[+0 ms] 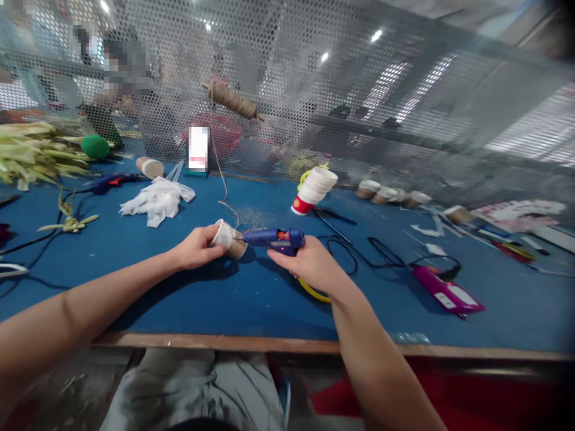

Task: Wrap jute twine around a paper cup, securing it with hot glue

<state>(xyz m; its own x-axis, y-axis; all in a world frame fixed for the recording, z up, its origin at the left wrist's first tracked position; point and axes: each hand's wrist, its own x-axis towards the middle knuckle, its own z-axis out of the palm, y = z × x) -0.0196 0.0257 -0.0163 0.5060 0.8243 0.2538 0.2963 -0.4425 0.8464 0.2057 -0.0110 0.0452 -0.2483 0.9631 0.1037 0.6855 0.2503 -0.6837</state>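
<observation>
- My left hand (204, 246) is closed around the rim end of a paper cup (224, 232), thumb on the near side and fingers on the far side.
- The cup is tipped over, its white mouth toward my left palm and its base toward my right; brown twine (237, 248) wraps the base end, while the part near the rim is bare white. I can't tell whether it touches the worktop (269, 308).
- My right hand (308, 260) is wrapped around the grip of a blue glue gun (274, 238), which points left with its nozzle at the cup's side; whether the tip touches is too small to tell.
- A loose strand (218, 164) runs down from the twine spool (232, 103) at the mesh panel (278, 120) toward my cup.
- Beyond the glue gun leans a stack of paper cups (317, 187), the lowest one red and white.
- Under my right wrist shows part of a yellow ring (313, 292); farther right lies a purple power strip (447, 291) with a black cable.
- To the left, crumpled white plastic (159, 199) lies near a twine-wrapped cup (150, 168) on its side, a second glue gun (112, 182) and a green ball (95, 146).
- More part-brown cups (385, 194) line the panel's foot, to the right.
</observation>
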